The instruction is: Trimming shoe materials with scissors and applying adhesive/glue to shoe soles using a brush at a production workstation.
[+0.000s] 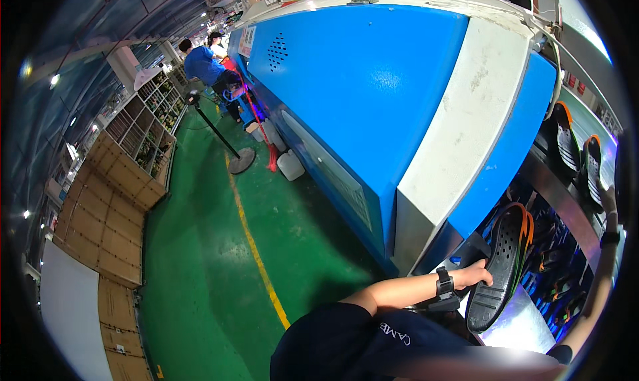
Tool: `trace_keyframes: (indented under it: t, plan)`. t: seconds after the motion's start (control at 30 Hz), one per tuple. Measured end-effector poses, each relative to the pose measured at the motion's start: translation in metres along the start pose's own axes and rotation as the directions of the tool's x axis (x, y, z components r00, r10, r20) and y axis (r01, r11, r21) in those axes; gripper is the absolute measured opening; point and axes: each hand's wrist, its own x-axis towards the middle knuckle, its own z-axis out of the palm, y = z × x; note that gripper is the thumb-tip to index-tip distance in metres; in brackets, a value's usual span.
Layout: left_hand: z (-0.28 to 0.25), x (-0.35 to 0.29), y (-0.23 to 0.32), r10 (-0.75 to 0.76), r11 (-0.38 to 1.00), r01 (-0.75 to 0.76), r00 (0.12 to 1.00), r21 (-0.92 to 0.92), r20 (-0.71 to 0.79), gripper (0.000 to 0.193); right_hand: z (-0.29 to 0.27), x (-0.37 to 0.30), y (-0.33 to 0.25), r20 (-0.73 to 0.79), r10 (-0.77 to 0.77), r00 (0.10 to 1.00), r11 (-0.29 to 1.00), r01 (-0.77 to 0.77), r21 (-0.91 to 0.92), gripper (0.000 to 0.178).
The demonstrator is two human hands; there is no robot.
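My left hand (474, 274) is closed on the edge of a black shoe sole (498, 264) with round holes in its upper part. Bright orange rims show along the sole's right side, as if another sole lies behind it. At the far right, my right hand (608, 198) grips the near end of a second shoe sole (592, 164), grey-black with an orange tip, on the conveyor ledge. Beside it rests a similar orange-tipped sole (566, 138). The fingertips of my right hand are small and partly hidden.
A big blue and white machine (353, 101) fills the middle. Below the ledge, several dark and orange soles (549, 261) lie in blue light. A stand with a round base (241, 160), a white jug (290, 165) and cardboard-coloured panels (100, 214) line the green aisle; people (203, 64) work farther back.
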Motion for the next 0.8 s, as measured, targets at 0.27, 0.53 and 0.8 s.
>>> trace_keyframes:
  t: [0.27, 0.53, 0.8]
  plan:
    - [-0.005, -0.001, 0.004, 0.078, 0.995, -0.076, 0.997, -0.066, 0.027, 0.046, -0.087, -0.023, -0.054, -0.222, 0.354, 0.909, 0.842, -0.206, 0.499, 0.012]
    - [-0.013, 0.004, 0.005, 0.012, 0.996, -0.011, 1.000, -0.083, 0.010, 0.038, -0.140, -0.032, -0.056, -0.149, 0.461, 0.875, 0.753, -0.297, 0.587, 0.018]
    - [-0.016, -0.005, 0.000, 0.054, 0.996, -0.057, 0.998, -0.071, -0.035, 0.050, -0.117, -0.009, -0.006, 0.060, -0.231, 0.971, 0.824, 0.228, -0.518, 0.012]
